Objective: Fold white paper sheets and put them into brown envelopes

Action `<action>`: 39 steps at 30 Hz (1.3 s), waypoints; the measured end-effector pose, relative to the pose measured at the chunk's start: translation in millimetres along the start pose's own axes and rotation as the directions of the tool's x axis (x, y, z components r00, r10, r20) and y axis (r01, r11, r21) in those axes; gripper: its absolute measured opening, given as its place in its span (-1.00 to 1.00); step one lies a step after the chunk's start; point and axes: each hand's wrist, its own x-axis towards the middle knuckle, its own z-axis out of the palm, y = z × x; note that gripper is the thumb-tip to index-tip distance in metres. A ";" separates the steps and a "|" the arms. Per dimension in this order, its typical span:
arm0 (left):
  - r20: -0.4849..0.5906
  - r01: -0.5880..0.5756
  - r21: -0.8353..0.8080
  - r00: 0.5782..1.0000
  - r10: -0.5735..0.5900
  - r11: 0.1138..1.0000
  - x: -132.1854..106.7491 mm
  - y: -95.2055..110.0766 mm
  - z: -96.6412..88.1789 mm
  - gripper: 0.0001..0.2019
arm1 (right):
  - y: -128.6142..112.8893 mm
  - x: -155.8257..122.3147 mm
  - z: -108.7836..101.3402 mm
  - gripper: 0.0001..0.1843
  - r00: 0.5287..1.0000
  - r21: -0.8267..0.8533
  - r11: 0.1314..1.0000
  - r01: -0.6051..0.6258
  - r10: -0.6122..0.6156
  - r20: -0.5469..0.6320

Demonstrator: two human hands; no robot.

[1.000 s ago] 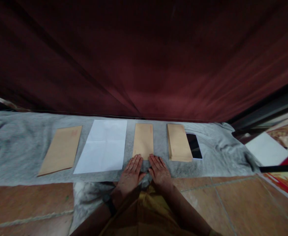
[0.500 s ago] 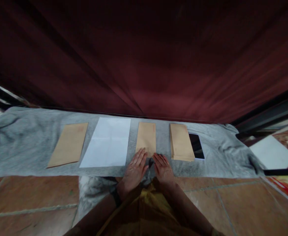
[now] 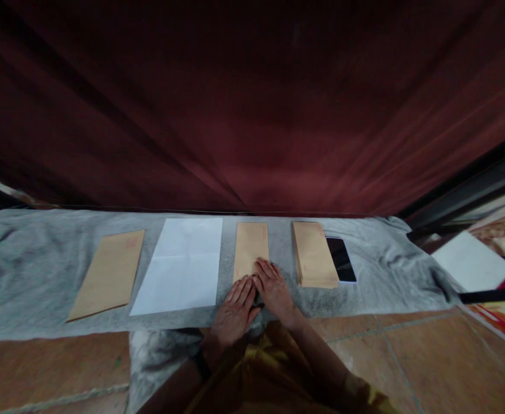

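Observation:
A single brown envelope [image 3: 251, 247] lies upright in the middle of a grey cloth [image 3: 32, 270]. My right hand [image 3: 273, 289] rests flat on its near end, fingers stretched out. My left hand [image 3: 235, 307] lies flat beside it at the envelope's near left corner, fingers apart, a dark band on the wrist. Neither hand holds anything. A white sheet of paper [image 3: 181, 264] with fold creases lies to the left. Further left lies another brown envelope [image 3: 108, 273]. A stack of brown envelopes [image 3: 313, 260] sits to the right.
A dark phone [image 3: 340, 259] lies against the stack's right side. A dark red curtain [image 3: 252, 115] hangs right behind the cloth. Brown floor tiles [image 3: 428, 362] run along the near side. White paper [image 3: 470, 261] and colourful printed material [image 3: 500, 319] lie at the far right.
My right hand has slid forward and left onto the middle envelope's near end. My left hand has drawn back a little toward me. The camera view shifted slightly.

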 end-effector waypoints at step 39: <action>-0.042 -0.019 0.069 0.999 0.022 0.997 -2.1 0.2 2.7 -0.42 | 27.8 107.2 25.9 -0.51 0.991 -0.012 0.993 0.116 -0.115 0.063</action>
